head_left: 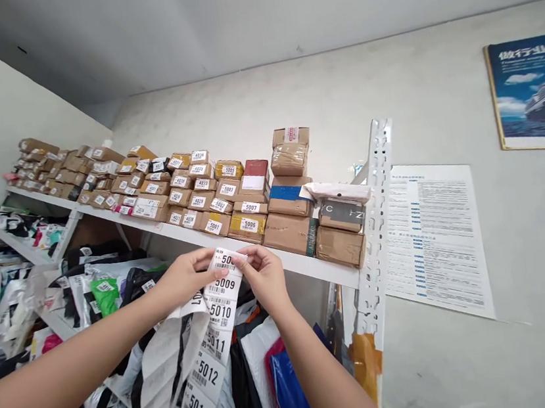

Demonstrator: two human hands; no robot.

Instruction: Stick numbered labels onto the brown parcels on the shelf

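Note:
A long strip of white numbered barcode labels [217, 317] hangs down in front of me, reading 5009 through 5013. My left hand [187, 277] grips the strip's top left edge. My right hand [261, 271] pinches the topmost label at its right corner. Both hands are just below the front lip of the top shelf [304, 265]. On that shelf stand rows of brown cardboard parcels [248, 223], several with numbered stickers such as 5001, 5006 and 5007. The unlabelled boxes [340, 245] sit at the shelf's right end.
A white perforated shelf upright [376, 218] stands at the right. Soft plastic mail bags [109, 293] fill the lower shelves; a blue bag [290, 387] lies under my right arm. A printed notice [433, 237] and a ship poster [534, 92] hang on the wall.

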